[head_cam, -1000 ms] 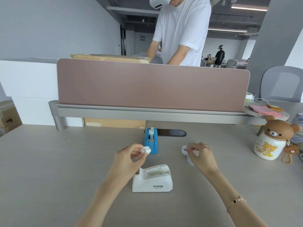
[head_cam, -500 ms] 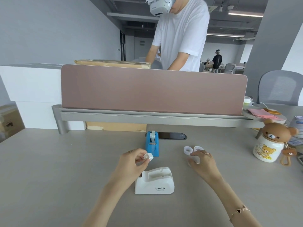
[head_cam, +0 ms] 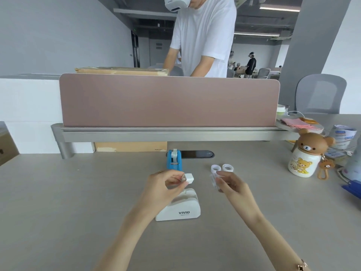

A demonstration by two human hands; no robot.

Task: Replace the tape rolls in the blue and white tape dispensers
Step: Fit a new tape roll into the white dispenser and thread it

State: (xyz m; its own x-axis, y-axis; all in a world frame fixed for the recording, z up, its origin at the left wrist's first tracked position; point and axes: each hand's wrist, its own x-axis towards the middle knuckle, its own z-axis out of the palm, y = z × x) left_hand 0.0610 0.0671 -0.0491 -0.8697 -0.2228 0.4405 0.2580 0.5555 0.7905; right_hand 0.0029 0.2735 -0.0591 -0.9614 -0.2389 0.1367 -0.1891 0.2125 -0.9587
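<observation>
A wide grey matte worktop (head_cam: 58, 202) fills the lower view, bounded at the back by a dusty-pink fabric partition screen (head_cam: 168, 100) on a silver rail. Behind the screen a person in a white T-shirt (head_cam: 205, 36) leans over a flat brown cardboard box (head_cam: 121, 71). At the right edge stands a white jar with a brown bear-head lid (head_cam: 306, 153), well apart from the working area.

Near the middle of the worktop sits the white plastic tape dispenser marked VIVID (head_cam: 181, 208), its roll cavity open at the top. Just behind it, near the screen's rail, stands the smaller blue plastic tape dispenser (head_cam: 174, 160), upright, with a roll of tape loaded in it.

The left hand (head_cam: 166, 187) hovers above the white dispenser, its thumb and fingers pinching a small white plastic core piece (head_cam: 188, 178). The right hand (head_cam: 232, 184), held apart from the left, grips a clear tape roll (head_cam: 213, 180) on edge between curled fingers; the roll is blurred. Just beyond the right hand, two small white tape rolls (head_cam: 221, 168) lie side by side on the worktop, touching or nearly so.
</observation>
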